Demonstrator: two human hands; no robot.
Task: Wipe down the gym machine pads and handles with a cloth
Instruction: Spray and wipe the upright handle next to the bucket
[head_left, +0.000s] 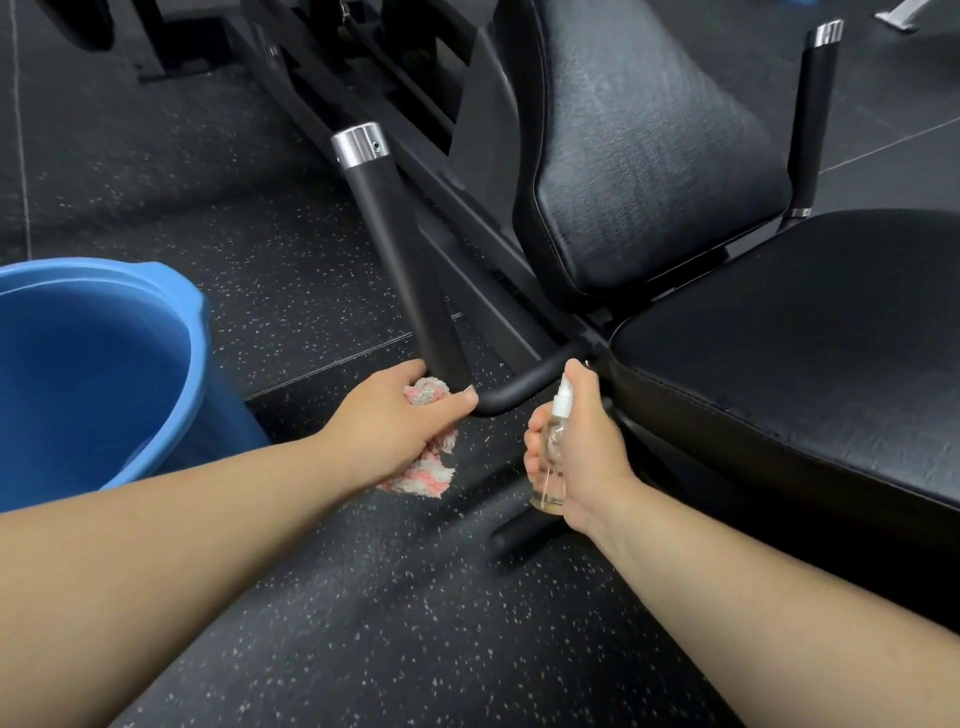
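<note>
My left hand (395, 415) grips a pink, white and grey cloth (426, 467) against the bend at the foot of the machine's left handle (400, 228), a black grip with a chrome cap. Part of the cloth hangs below my palm. A small clear spray bottle (551, 452) stands upright in my right hand (587, 441), the index finger on its white nozzle, close to the curved bar (524, 382). The black back pad (639, 150) and seat pad (810, 379) lie to the right. A second handle (813, 119) stands at the far right.
A blue bucket (200, 332) stands on the floor at the left, close to my left forearm. Black speckled rubber flooring (363, 597) spreads below. The machine's dark frame rails (363, 83) run up and back behind the left handle.
</note>
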